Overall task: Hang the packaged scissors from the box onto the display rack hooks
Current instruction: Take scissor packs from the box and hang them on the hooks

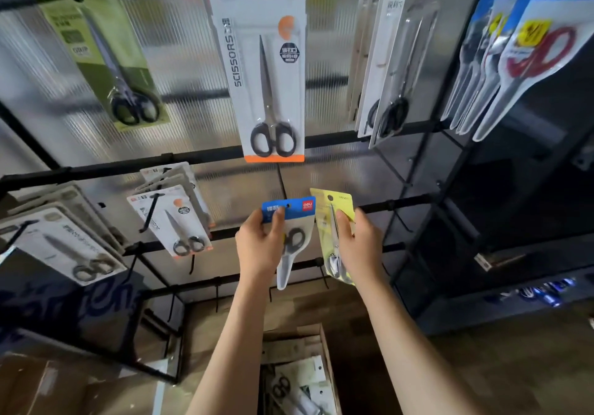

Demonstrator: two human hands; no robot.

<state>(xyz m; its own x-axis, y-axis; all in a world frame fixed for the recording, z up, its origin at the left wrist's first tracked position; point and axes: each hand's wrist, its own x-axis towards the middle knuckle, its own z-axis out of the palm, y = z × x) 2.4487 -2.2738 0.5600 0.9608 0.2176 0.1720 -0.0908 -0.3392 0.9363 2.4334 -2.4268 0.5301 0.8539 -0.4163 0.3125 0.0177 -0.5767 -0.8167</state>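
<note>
My left hand (260, 244) grips a blue "deli" pack (291, 231); my right hand (360, 244) clasps a yellow pack (334, 218) (print unreadable). Above them hangs a "SCISSORS" card (257, 61).

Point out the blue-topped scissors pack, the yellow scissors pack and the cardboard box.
Blue-topped scissors pack (300, 210): head view, blue header.
Yellow scissors pack (326, 218): head view, upper card.
Cardboard box (327, 350): head view, right wall.

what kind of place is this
Most likely a stationery shop aisle being restocked: a black display rack with hooks carrying packaged scissors, and an open cardboard box of more packs on the floor below.
</note>
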